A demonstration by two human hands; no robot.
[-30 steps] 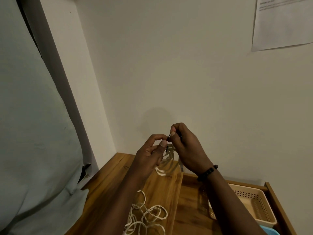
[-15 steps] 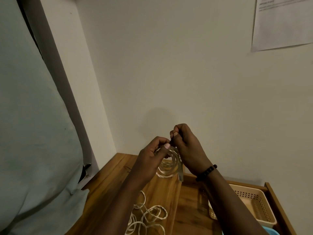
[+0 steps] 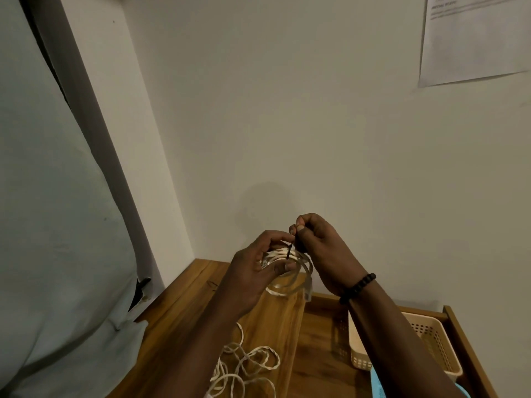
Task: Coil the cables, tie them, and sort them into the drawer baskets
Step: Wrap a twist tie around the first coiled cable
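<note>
My left hand [image 3: 255, 271] holds a coiled white flat cable [image 3: 290, 280] in the air above the wooden top; its loops hang below my fingers and a connector end dangles at the right. My right hand [image 3: 319, 245] pinches a thin black tie [image 3: 289, 250] that runs down to the top of the coil. A loose tangle of white cable [image 3: 247, 366] lies on the wood below my forearms. In the open drawer at the right stands a beige perforated basket [image 3: 431, 340], partly hidden by my right arm.
A wooden cabinet top [image 3: 184, 305] fills the lower middle, against a white wall corner. A blue basket edge [image 3: 376, 383] shows at the bottom right. A pale curtain or cloth [image 3: 57, 225] hangs at the left. A paper sheet [image 3: 474, 38] is stuck on the wall.
The coil has turned and dropped a little, so its loops now show below my left hand. My right hand has pulled the black tie up and to the right.
</note>
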